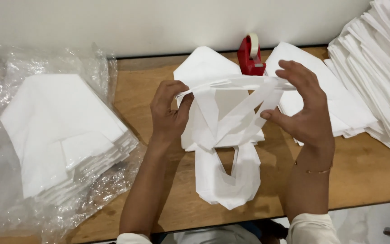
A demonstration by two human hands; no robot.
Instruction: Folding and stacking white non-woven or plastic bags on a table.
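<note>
The white bag [224, 135] is hanging above the middle of the counter [366, 171], just in front of the red tape dispenser [250, 56]. Its top edge and its two long handles are being held up between the hands, and its lower part is lying on the wood, folded to a point near the front edge of the counter.

The left hand [167, 115] is pinching the left end of the top strip between thumb and fingers. The right hand [305, 106] is grasping the right end, with the fingers curled over the strip and the thumb pressing under one handle. So both hands are closed on the bag, and neither one is free.

To handle it well, I think the two hands should be keeping the strip straight and level, so that the handles are not twisting over each other. The material looks thin and soft, so a gentle, even pull seems better than a strong one.

Behind the bag, a small pile of folded white pieces [204, 68] is lying left of the dispenser, and another pile [344, 104] is lying right of it. Further right, a tall stack [380, 68] of the same pieces is leaning at the end of the counter. Far to the left of the bag, a folded pile [59, 131] is resting inside a clear plastic wrap [5, 199].
</note>
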